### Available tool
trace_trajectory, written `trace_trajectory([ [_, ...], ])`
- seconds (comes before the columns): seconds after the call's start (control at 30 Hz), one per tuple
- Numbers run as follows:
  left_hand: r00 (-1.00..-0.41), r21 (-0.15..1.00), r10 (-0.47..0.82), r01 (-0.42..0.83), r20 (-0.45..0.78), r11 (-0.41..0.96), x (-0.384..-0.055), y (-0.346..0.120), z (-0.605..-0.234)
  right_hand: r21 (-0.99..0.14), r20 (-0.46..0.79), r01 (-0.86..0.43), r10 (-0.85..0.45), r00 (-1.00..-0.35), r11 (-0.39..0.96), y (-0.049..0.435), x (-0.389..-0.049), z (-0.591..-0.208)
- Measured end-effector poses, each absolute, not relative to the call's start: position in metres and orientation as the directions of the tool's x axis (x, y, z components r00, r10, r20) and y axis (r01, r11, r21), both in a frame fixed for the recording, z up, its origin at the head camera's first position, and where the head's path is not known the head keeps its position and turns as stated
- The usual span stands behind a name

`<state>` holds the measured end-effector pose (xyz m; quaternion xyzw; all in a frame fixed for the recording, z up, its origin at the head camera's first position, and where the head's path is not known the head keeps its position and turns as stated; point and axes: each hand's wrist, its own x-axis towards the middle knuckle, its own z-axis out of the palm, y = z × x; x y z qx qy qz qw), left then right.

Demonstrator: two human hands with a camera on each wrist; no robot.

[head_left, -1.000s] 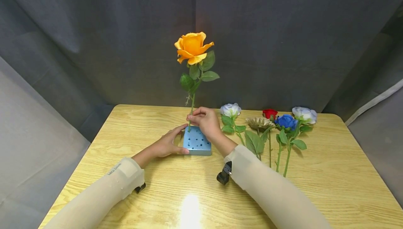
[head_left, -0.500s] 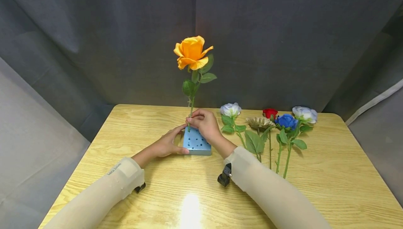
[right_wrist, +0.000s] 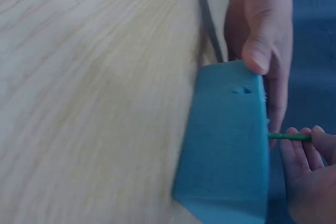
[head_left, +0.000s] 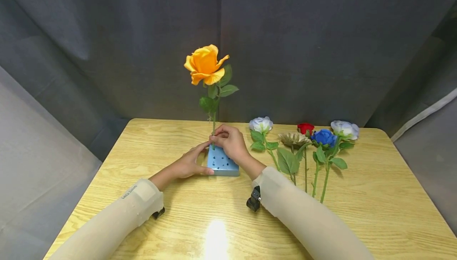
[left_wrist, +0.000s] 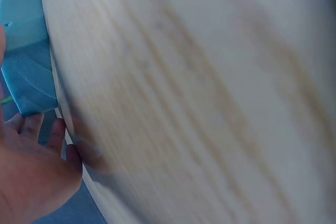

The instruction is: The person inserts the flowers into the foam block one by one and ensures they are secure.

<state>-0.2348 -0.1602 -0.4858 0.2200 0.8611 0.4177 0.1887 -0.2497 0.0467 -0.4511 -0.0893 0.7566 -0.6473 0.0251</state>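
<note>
An orange artificial rose (head_left: 205,64) stands nearly upright, its head leaning a little left. Its stem goes into the back left part of a light blue foam block (head_left: 221,164) whose top is dotted with holes. My right hand (head_left: 228,143) pinches the lower stem just above the block. In the right wrist view, a short green piece of stem (right_wrist: 289,136) shows between the fingertips and the foam. My left hand (head_left: 187,164) holds the block's left side, thumb at the front corner and index finger toward the back corner.
Right of the block lie several artificial flowers: a pale white-blue rose (head_left: 261,125), a beige flower (head_left: 294,139), a red rose (head_left: 305,128), a blue rose (head_left: 324,137) and another pale rose (head_left: 344,129). A grey curtain (head_left: 303,53) hangs behind the wooden table (head_left: 185,220).
The orange rose has sunk lower and its head has shifted left. My right hand has moved slightly down with the stem. The left hand and block have stayed almost in place.
</note>
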Motion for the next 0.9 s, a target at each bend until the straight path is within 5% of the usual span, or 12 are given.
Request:
trace_trajectory([
  [0.9,-0.824,0.803,0.55,0.233,-0.137,0.549,-0.2342,-0.1591,-0.4844,-0.968,0.11,-0.152,-0.205,-0.973,0.2,0.0482,-0.2493,-0.4574],
])
